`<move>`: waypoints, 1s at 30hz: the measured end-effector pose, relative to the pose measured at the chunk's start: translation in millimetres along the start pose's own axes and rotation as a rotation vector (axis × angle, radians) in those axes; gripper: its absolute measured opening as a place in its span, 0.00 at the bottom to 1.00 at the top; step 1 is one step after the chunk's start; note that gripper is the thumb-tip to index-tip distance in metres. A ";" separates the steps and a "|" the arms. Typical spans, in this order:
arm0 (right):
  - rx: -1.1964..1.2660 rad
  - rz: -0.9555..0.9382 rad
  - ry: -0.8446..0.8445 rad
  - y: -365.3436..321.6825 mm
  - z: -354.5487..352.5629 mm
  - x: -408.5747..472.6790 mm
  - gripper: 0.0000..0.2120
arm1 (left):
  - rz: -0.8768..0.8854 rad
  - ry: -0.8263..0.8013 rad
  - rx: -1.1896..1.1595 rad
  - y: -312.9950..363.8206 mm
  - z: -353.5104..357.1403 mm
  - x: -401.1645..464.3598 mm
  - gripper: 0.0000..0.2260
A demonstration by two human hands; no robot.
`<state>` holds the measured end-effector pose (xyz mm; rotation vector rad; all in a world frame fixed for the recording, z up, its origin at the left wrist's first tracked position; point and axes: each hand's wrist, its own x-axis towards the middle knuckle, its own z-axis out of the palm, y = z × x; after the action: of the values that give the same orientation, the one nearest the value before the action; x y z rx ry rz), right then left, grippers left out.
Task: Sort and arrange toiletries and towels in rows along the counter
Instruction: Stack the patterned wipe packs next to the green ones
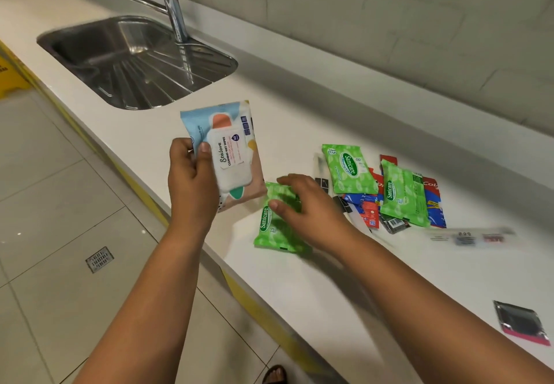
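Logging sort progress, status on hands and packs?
Left hand grips large wipes pack, lifted. Right hand on green pack, counter's front edge. Remaining toiletries piled, unsorted.

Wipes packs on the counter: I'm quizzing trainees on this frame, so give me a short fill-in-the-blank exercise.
1. The left hand holds the big wet wipes pack ____ the counter.
2. The right hand touches a ____ Sanicare pack.
3. Counting that one, ____ green Sanicare packs show.
4. The sink lies to the ____ of the pile.

Missing words: above; green; three; left
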<state>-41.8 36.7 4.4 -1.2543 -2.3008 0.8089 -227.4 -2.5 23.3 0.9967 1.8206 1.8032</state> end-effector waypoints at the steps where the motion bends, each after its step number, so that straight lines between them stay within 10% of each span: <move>1: 0.075 0.039 0.022 -1.8 -5.0 -0.4 0.25 | 0.006 -0.024 -0.036 4.2 4.6 -3.2 0.07; 6: 0.678 0.224 0.089 1.9 -32.3 -18.1 0.21 | -0.052 -0.168 -0.206 21.5 44.4 -32.6 0.05; 14: 0.983 0.353 0.300 53.4 -87.4 -85.8 0.12 | -0.146 -0.369 -0.266 47.4 128.8 -111.5 0.04; 30: 0.957 0.525 0.760 205.0 -238.7 -303.9 0.12 | -0.234 -0.985 -0.173 101.4 305.7 -339.9 0.14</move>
<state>383.4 -62.8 30.3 -1.3279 -0.7952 1.1312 239.5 -39.7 23.1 1.2265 1.0777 0.9937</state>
